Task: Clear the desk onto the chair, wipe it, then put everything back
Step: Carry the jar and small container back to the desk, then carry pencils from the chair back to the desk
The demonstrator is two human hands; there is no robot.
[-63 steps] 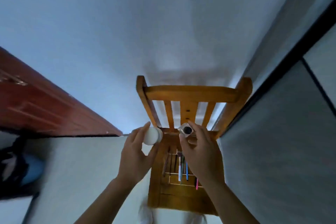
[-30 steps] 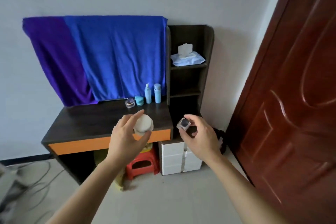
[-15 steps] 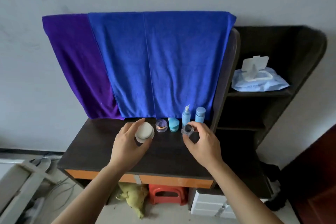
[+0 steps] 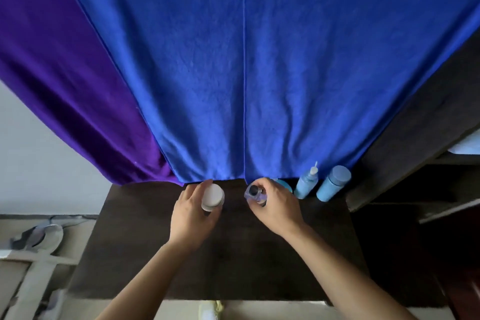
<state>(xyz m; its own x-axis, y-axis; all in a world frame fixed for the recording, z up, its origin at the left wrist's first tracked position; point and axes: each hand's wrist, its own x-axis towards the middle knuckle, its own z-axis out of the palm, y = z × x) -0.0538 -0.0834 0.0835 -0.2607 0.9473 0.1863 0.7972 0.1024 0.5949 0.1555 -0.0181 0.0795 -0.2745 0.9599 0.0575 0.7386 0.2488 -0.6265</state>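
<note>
Where the dark brown wooden desk (image 4: 259, 262) meets the hanging cloths, two held items come first.

Item one: round jar with flat white lid (image 4: 213, 195). It is gripped by the left hand (image 4: 191, 217), whose fingers (image 4: 198, 187) curl round its far side with the thumb on the near side. It is at the rear centre of the desk, lid tilted toward the camera. Whether its base touches the desk cannot be told.

Item two: small clear square bottle with dark cap (image 4: 254, 193). It is pinched at the top by the right hand (image 4: 276, 208), whose fingers (image 4: 262, 183) are bent over it from behind. It is just right of the jar and apart from it. Contact with the desk cannot be told.

Item three: teal round jar (image 4: 285, 185), mostly hidden behind the right hand, at the desk's back edge.

Item four: pale blue pump bottle with white nozzle (image 4: 307, 184), upright, just right of the teal jar.

Item five: pale blue cylindrical bottle with flat cap (image 4: 333, 184), upright, beside the pump bottle, nearest the desk's right rear corner.

Backdrop: large royal blue towel (image 4: 259, 73), its lower hem reaching the desk behind all five items. A deep purple cloth (image 4: 65, 86) overlaps it on the left.

Right side: dark wooden shelf unit (image 4: 420, 132), joined to the desk, with a white packet (image 4: 467, 147) partly visible on one shelf.

Left floor: grey shoe (image 4: 44, 238), blurred.
</note>
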